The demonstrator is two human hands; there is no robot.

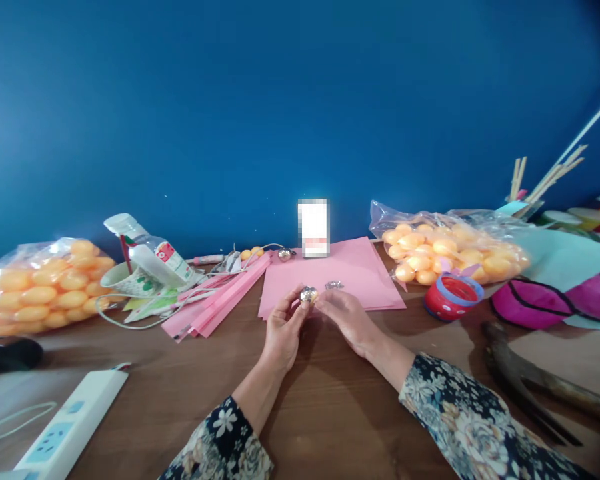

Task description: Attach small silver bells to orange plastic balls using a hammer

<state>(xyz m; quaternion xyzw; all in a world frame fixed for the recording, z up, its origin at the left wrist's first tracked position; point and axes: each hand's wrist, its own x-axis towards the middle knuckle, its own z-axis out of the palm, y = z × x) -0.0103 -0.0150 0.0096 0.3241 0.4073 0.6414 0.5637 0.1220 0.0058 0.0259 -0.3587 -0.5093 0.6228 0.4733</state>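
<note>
Your L hand (281, 327) had its grip closed on a shiny ball (307, 294), up btwn both hands at the near part of the pink paper (325, 263). Your R hand (349, 320) had fingertips at the ball's R side; couldn't tell if they pinched or just touched. Main risk, IMO: ball looked smooth, so an uneven push from the R could've popped it loose & sent it rolling over the table (220, 380). Also, silvery bits (334, 285) lay just past your R fingers; a careless sweep might've scattered 'em.
</note>
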